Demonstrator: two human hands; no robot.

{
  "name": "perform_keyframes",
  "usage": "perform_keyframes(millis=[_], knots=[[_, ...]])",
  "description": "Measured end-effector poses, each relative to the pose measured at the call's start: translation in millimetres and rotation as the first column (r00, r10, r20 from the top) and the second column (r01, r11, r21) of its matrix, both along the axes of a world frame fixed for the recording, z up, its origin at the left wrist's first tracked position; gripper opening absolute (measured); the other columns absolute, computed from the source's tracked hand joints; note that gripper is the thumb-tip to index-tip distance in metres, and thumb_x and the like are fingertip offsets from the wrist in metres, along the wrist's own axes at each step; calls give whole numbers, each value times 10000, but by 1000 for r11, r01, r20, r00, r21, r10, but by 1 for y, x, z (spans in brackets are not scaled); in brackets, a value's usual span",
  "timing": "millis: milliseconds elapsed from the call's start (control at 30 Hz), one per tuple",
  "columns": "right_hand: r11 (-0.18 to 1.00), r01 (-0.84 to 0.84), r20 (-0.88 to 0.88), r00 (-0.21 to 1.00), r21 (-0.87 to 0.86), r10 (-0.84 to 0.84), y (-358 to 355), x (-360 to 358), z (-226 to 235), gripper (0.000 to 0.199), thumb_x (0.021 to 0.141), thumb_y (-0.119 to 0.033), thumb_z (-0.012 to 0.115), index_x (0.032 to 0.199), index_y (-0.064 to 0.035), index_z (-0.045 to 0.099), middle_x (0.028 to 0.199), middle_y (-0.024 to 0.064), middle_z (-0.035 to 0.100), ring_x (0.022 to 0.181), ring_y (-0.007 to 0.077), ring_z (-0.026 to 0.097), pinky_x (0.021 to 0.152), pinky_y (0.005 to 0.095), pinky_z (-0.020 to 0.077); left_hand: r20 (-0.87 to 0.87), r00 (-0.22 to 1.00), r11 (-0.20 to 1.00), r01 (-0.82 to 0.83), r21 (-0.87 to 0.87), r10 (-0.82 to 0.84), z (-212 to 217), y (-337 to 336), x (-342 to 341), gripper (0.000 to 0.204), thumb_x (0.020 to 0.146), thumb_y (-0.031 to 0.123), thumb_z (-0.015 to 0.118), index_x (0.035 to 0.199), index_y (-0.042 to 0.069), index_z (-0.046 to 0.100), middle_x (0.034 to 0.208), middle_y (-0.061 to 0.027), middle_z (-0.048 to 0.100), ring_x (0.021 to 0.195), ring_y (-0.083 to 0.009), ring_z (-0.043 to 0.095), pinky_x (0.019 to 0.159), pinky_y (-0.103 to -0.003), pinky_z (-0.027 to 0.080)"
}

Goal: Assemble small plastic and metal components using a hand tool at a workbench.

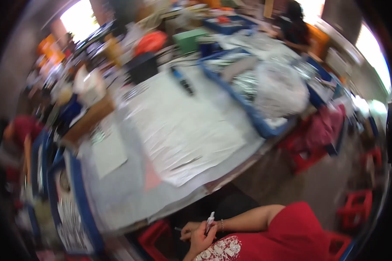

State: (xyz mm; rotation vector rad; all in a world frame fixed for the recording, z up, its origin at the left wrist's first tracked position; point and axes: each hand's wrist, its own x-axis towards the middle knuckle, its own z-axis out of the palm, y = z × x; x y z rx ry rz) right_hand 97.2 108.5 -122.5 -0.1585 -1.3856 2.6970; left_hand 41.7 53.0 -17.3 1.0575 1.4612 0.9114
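Observation:
Close to my body, below the table's near edge, my left hand (201, 242) is closed round a small tube (210, 220) with a white tip pointing up. My right hand (189, 230) lies just beyond it, partly behind the left, its fingers curled. A thin, light sliver (177, 229) sticks out from the right fingers; its kind cannot be made out. A beaded bracelet (222, 225) circles the right wrist. On the table, wrinkled white sheets (183, 122) carry a slim grey piece (188, 162) near the front and a blue-and-black tool (182, 81) at the back.
A blue tray (265, 130) with shiny packs and a plastic bag (279, 89) stands at right. Another blue tray (80, 182) holds thin metallic pieces at left. A black box (142, 68) and clutter fill the back. A red stool (356, 209) stands right; co-workers sit far off.

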Motion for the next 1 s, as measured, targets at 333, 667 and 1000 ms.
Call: perform_keyframes(millis=[333,667,1000], knots=[[961,-267,463,843,-77,272,18,0,38,272,908,-293,619,869,-24,628,627,48,607,555,101,581,505,229,443,-44,999,952,33,304,-21,-8,0,9,247,900,210,581,1019,-5,557,793,-163,641,730,-274,655,667,-365,493],[988,-113,232,969,109,85,-4,9,-56,302,887,-310,641,826,-14,643,655,40,608,610,101,585,535,254,462,68,998,994,7,107,-14,-6,5,9,182,901,92,583,1054,-5,573,685,-40,594,581,-86,575,539,-209,446],[993,-63,-398,912,99,98,-22,-26,-143,510,825,-244,683,1143,104,488,756,141,606,524,176,609,398,273,519,164,984,997,76,-6,-74,8,10,10,124,933,99,539,1022,14,550,683,-5,553,528,-55,529,474,-173,423]])
